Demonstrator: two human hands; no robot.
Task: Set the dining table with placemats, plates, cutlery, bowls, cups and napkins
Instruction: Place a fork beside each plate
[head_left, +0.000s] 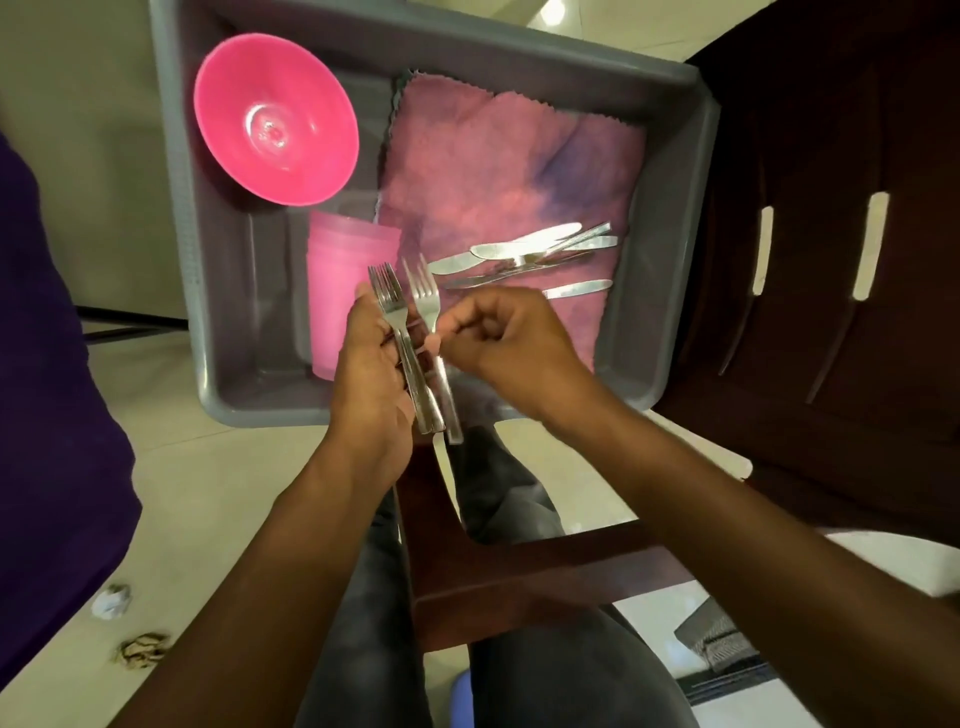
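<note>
Forks are in both of your hands, held up over the near edge of the grey tub (171, 171). Far left in the tub, a pink bowl (275, 117) leans on its side against the wall. Just below it lies a stack of pink cups (343, 280) on its side, the open end toward the bowl.

Your left hand (371, 374) comes next. Its fingers are curled round a bunch of forks (400, 338) (a few, stacked tight, so you cannot count them), tines pointing up and away from you.

Just to the right, touching that bunch, is a single fork (434, 332). Your right hand (501, 338) pinches its neck between thumb and fingertip, and the other fingers are tucked in.

Behind your right hand a pink cloth (493, 166) covers the right side of the tub floor. Shiny knives (524, 254) lie in a loose pile on it.

Right of the tub is a dark wooden chair (831, 260) with slots in its back.
</note>
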